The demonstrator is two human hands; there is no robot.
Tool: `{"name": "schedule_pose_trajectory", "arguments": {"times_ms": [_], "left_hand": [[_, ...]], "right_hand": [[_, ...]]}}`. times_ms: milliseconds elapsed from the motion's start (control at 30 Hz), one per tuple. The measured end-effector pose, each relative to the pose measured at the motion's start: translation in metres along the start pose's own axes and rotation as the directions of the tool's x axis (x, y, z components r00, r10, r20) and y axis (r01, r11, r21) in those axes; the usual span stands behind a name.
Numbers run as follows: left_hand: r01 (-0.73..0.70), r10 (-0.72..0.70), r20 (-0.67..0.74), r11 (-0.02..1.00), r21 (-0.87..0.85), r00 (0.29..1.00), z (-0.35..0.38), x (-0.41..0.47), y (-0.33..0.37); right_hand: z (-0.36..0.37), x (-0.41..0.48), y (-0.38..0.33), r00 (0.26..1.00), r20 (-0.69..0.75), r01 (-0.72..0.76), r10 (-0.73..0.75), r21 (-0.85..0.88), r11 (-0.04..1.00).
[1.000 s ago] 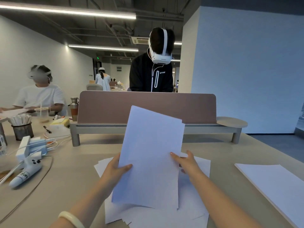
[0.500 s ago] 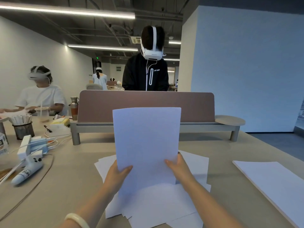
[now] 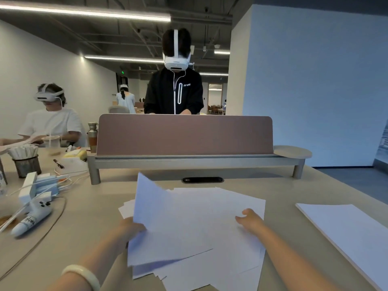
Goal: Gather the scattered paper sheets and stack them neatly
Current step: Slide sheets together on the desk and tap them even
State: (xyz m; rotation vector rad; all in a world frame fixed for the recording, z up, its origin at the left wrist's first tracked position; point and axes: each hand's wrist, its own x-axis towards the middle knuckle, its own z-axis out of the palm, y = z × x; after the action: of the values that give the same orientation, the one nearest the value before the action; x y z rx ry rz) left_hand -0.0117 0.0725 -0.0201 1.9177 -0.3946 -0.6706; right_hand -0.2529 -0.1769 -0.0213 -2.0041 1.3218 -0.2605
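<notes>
A loose spread of white paper sheets (image 3: pixel 226 267) lies on the beige table (image 3: pixel 88 227) in front of me. My left hand (image 3: pixel 131 228) grips the left edge of a bundle of white sheets (image 3: pixel 168 223), tilted low over the spread with its far corner raised. My right hand (image 3: pixel 251 220) rests on the sheets at the right side of the spread, fingers loosely bent; it holds nothing that I can see. A neat white stack (image 3: pixel 346 234) lies apart at the right.
A brown desk divider on a grey riser (image 3: pixel 184 136) crosses the table ahead, with a person in black behind it. At the left lie a white controller (image 3: pixel 31 219), cables, a charger, a pen cup (image 3: pixel 26 162) and another seated person.
The bundle, held upright by both hands before, has come down nearly flat over the spread. My right hand let go of it and moved right onto the loose sheets.
</notes>
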Motion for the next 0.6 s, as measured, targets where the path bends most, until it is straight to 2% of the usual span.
{"name": "schedule_pose_trajectory", "arguments": {"times_ms": [33,100,200,300,433,600], "left_hand": [[0.013,-0.014,0.019,0.999,0.041,1.000,0.001,0.000,-0.003],[0.014,-0.016,0.030,0.996,0.089,0.999,0.003,0.000,-0.003],[-0.001,-0.010,0.088,0.993,0.116,0.996,0.005,-0.004,0.003],[-0.018,-0.014,0.182,0.985,0.172,0.983,0.005,-0.009,0.007],[-0.045,-0.016,0.242,0.968,0.245,0.970,0.001,-0.007,0.008],[-0.110,0.005,0.305,0.938,0.328,0.952,0.005,-0.009,0.009]], "right_hand": [[0.002,0.001,0.000,1.000,0.015,-0.002,0.001,0.017,1.000],[0.003,0.000,-0.006,0.999,0.051,-0.024,0.015,0.176,0.984],[0.004,0.000,-0.014,0.991,0.130,-0.086,0.032,0.433,0.897],[0.006,0.001,-0.021,0.980,0.194,-0.153,0.047,0.575,0.803],[0.010,0.002,-0.024,0.965,0.253,-0.221,0.075,0.619,0.754],[0.023,0.007,-0.022,0.975,0.214,-0.160,0.062,0.482,0.862]]}}
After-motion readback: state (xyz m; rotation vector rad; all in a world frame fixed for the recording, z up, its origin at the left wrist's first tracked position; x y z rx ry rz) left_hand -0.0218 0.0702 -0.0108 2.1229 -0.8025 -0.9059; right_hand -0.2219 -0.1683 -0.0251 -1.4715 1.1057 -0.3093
